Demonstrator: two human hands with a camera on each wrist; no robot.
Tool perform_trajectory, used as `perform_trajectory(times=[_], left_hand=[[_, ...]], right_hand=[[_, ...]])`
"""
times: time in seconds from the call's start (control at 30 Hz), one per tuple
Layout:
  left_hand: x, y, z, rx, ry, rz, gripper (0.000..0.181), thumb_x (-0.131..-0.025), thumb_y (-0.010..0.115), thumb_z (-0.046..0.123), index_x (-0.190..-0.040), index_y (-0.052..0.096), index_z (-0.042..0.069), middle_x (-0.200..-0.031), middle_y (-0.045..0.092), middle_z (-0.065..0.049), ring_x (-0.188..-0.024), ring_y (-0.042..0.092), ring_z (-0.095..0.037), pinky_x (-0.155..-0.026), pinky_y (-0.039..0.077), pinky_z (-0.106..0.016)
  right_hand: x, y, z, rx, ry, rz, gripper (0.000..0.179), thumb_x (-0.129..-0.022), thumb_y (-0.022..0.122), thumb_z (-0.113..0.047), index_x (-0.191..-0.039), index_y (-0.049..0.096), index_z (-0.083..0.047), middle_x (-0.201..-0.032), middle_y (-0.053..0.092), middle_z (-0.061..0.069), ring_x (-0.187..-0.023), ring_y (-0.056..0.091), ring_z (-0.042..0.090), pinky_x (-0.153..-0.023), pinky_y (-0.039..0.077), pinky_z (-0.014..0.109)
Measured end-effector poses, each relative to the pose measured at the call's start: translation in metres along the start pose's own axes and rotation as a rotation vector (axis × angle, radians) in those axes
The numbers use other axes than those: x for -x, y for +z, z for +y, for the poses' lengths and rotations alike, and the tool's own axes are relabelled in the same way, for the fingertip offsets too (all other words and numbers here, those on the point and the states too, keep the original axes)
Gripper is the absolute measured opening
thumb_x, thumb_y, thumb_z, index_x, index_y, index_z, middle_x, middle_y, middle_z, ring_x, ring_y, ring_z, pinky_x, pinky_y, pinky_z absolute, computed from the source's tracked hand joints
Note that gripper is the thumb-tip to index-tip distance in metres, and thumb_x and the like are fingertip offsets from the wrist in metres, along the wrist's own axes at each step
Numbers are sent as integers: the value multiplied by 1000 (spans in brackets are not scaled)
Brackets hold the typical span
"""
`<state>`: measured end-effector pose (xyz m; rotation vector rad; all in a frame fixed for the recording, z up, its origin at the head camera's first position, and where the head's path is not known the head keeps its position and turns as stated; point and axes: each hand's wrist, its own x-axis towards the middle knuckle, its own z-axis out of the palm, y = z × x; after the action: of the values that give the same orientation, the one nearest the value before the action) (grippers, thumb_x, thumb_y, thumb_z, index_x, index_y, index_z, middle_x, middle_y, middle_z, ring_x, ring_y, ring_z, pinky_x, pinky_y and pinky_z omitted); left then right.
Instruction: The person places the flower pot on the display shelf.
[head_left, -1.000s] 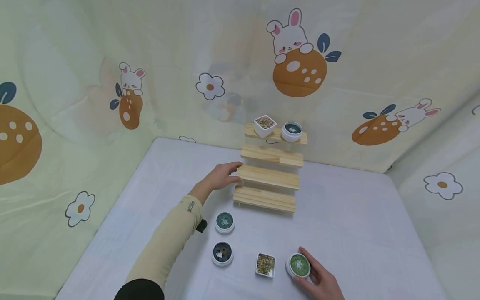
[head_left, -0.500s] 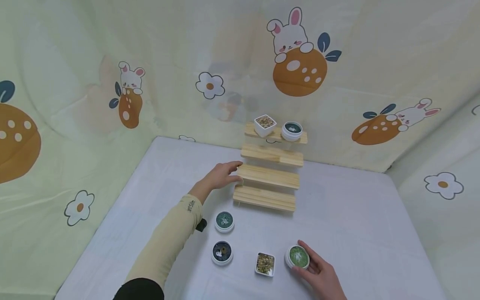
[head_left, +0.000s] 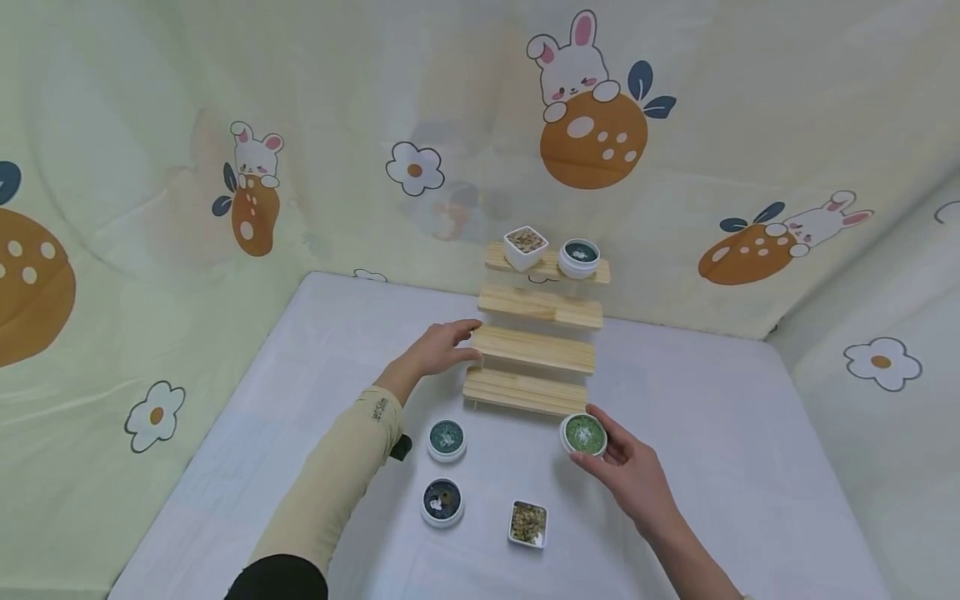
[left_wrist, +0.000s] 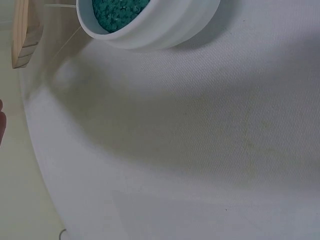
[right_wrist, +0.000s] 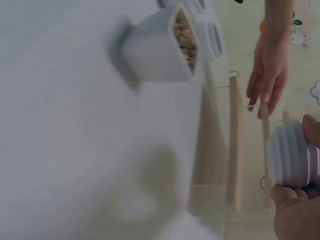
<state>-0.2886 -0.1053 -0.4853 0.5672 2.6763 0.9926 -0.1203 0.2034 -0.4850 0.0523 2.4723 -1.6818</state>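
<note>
My right hand point(head_left: 628, 471) holds a round white ribbed pot point(right_wrist: 291, 152) with green filling point(head_left: 585, 435) between thumb and fingers. The pot is lifted off the cloth, just in front of the lowest plank. At the left end of a four-tier wooden shelf point(head_left: 534, 348), my left hand point(head_left: 438, 348) grips a middle plank with thumb and fingers, also visible in the right wrist view. On the top plank stand a square white pot of tan pebbles point(head_left: 525, 242) and a round white pot with dark green filling point(head_left: 579, 258).
Left of centre on the white cloth point(head_left: 705, 467) stand a pot with teal filling point(head_left: 447, 438) and a pot with dark filling point(head_left: 442, 500). A square pot of pebbles point(head_left: 528, 523) stands nearer the front. Patterned curtains point(head_left: 330, 100) surround the table.
My right hand has lifted the green-filled pot and carried it forward to the shelf's lower right corner. The left hand keeps its place at the shelf.
</note>
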Motion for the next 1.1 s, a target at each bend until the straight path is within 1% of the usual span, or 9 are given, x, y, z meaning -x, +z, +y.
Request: perform_trajectory(times=[0.13, 0.3, 0.47, 0.67, 0.8, 0.93, 1.1], left_hand=[[1, -1, 1, 2, 0, -1, 67, -94, 66, 34, -150, 39, 9, -149, 45, -11, -131, 50, -29, -108, 43, -39], [1, -2, 1, 3, -4, 5, 66, -94, 66, 34, -150, 39, 9, -149, 45, -12, -130, 50, -29, -108, 43, -39], [1, -2, 1, 3, 9, 6, 66, -95, 66, 33, -149, 39, 8, -149, 45, -13, -130, 51, -30, -108, 43, -39], [-1, -1, -1, -1, 15, 5, 66, -94, 66, 33, -149, 39, 8, -149, 45, -13, -129, 51, -29, -107, 44, -39], [-2, -1, -1, -4, 14, 4, 66, -94, 66, 34, -149, 40, 8, -148, 46, -12, -129, 52, -29, -107, 44, -39], [-2, -1, -1, -4, 15, 1, 66, -94, 66, 33, -149, 40, 7, -148, 45, -13, -129, 51, -29, -107, 44, -39], [-1, -2, 1, -3, 16, 1, 66, -94, 66, 32, -149, 39, 6, -149, 45, -13, -129, 51, -30, -108, 43, -39]], right_hand=[[-10, 1, -16, -29, -44, -12, 81, -80, 82, -31, -149, 43, -15, -152, 41, 9, -133, 45, 22, -91, 48, 13], [-26, 2, -32, -51, -76, -20, 79, -82, 81, -28, -149, 42, -14, -152, 40, 10, -132, 47, 23, -89, 49, 13], [-42, 2, -46, -76, -85, -20, 79, -83, 80, -25, -150, 40, -13, -152, 40, 10, -132, 47, 23, -88, 50, 12], [-59, 3, -58, -76, -91, -5, 78, -85, 78, -26, -151, 38, -14, -152, 41, 8, -133, 47, 21, -89, 48, 10], [-69, 6, -64, -79, -88, 8, 77, -86, 78, -26, -150, 39, -11, -149, 44, 9, -132, 47, 20, -89, 48, 10], [-79, 9, -72, -77, -80, 27, 76, -85, 78, -27, -149, 41, -12, -146, 48, 9, -130, 49, 18, -90, 50, 13], [-90, 12, -81, -42, -67, 56, 78, -84, 78, -30, -151, 40, -15, -150, 43, 5, -130, 48, 15, -100, 48, 25]])
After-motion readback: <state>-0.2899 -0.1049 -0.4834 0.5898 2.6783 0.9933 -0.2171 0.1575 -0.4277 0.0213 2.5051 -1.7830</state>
